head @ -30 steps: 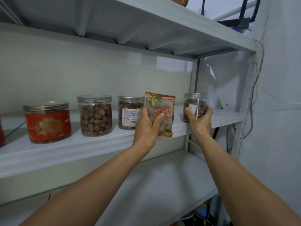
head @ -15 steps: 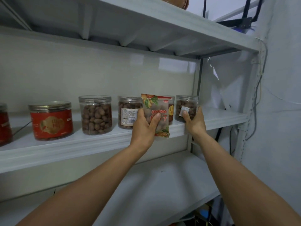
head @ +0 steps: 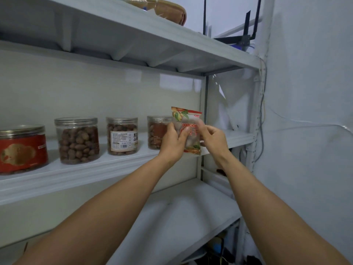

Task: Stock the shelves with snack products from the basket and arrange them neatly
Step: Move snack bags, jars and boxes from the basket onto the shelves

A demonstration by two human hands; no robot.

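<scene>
Glossy plastic printed in red, orange and green, the snack packet [head: 189,118] stands upright at the right end of the middle shelf [head: 114,162], its long axis vertical, its sealed top edge uppermost and its printed front facing the camera. The left hand [head: 172,143] grips its left side with fingers wrapped behind and the thumb laid across the front; the right hand [head: 214,140] pinches the right edge with curled fingers [head: 205,129], slightly blurred. The packet's lower edge is level with the shelf's front lip, though whether it touches cannot be told. The shelving is pale grey metal, with an upper shelf [head: 133,39] overhead and a lower shelf [head: 172,217] beneath the arms, against a white wall [head: 305,131] with thin cables running down it. Along the middle shelf stands a row of containers: a red-labelled tin [head: 21,150] with a metal lid at the far left, a clear jar [head: 77,140] full of brown nuts, a jar with a white label [head: 122,138], also of nuts, and a jar with a brown label [head: 156,132] just behind the left hand.
</scene>
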